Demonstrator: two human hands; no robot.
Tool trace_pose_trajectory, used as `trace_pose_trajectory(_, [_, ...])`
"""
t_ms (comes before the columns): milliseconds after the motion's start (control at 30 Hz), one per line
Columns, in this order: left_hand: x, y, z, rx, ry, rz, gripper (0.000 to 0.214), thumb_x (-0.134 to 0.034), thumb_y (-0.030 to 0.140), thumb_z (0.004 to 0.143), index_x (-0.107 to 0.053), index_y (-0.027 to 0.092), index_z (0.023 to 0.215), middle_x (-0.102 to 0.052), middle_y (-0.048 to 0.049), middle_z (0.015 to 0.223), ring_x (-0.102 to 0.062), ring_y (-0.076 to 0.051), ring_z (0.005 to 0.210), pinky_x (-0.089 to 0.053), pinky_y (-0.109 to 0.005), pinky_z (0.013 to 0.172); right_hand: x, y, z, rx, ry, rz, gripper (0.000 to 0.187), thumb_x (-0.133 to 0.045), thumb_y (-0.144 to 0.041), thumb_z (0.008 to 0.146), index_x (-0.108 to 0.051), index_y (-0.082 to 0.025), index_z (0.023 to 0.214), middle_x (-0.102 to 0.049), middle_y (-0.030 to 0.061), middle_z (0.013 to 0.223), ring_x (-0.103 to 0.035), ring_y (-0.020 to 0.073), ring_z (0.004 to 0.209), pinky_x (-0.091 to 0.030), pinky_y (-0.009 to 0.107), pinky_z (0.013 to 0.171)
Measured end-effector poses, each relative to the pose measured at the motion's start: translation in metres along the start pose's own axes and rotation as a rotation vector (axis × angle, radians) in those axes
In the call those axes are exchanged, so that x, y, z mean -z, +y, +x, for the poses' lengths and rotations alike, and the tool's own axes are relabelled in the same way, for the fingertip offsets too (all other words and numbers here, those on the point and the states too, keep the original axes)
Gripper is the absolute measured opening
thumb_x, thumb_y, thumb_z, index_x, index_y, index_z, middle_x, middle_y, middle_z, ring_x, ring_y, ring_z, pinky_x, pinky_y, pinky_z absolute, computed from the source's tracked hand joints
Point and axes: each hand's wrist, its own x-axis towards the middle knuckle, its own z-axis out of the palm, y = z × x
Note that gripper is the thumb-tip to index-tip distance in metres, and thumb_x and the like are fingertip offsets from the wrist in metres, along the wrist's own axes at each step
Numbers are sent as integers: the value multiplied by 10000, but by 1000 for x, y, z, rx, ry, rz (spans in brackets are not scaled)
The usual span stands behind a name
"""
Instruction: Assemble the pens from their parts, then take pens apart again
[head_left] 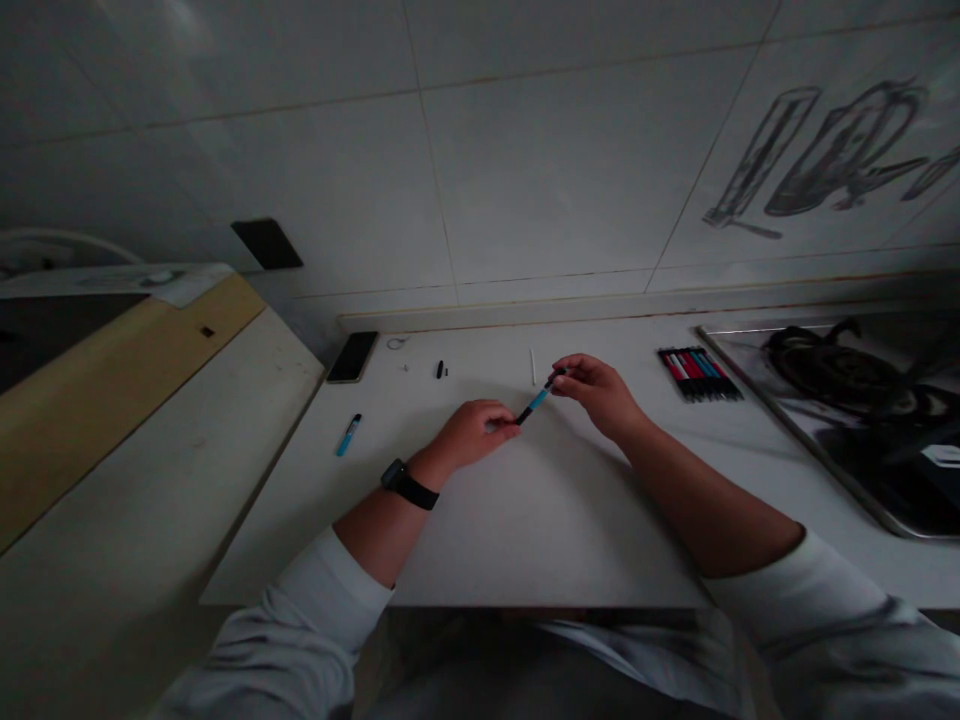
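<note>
A blue and black pen [538,399] is held at a slant above the white countertop, between my two hands. My left hand [480,430], with a black watch on the wrist, pinches its lower black end. At the upper black end, the fingers of my right hand [595,386] are closed round the pen. Just behind it lies a thin white stick [533,366], apart from both hands. Small black pieces [440,370] rest on the counter beyond my left hand. Farther left is a short blue piece with a dark end [349,435].
A row of several pens [699,374] lies at the right, beside a metal-rimmed stove [795,425]. A phone [352,357] and a small loop of wire [397,343] are at the back left. A tiled wall [540,190] closes off the back, and a white cabinet [172,440] borders the left.
</note>
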Motion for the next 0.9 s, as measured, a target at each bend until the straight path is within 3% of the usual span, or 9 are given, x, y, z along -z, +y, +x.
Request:
trace_pose_trajectory(133, [0,2,-2,-1,-18,-118,357,-544,483,1000,-734,198,1098,-756,-74,1035,-695,-198,969,-523,-325,892,-4,-2,-1,-32,92,176,482,-859,-442,723,-584,-285,1087,-670,-36,886,-685,147,784,-622,365,772])
trace_pose_trajectory(267, [1,-6,-4,54,9,-171,516,-377,557,1048,-691,189,1227,-752,-85,1023,-696,-204,1001,-523,-354,933,5,-1,3,-7,171,143,454,-826,-468,742,-526,-286,1030,-646,-51,865,-646,122,710,-599,302,676])
trace_pose_trajectory(567, [0,-8,-3,74,24,-149,577,-299,578,1055,-703,195,1206,-753,-95,1045,-697,-212,1021,-530,-375,964,12,-2,8,18,145,74,389,-794,-471,761,-525,-261,948,-611,-44,824,-610,110,669,-584,293,666])
trace_pose_trajectory(900, [-2,-10,-3,84,12,-142,562,-301,542,1065,-732,188,1135,-762,-97,1072,-709,-201,1017,-549,-355,931,36,-10,16,103,329,102,356,-802,-414,740,-544,-272,939,-627,-49,816,-616,106,697,-576,260,675])
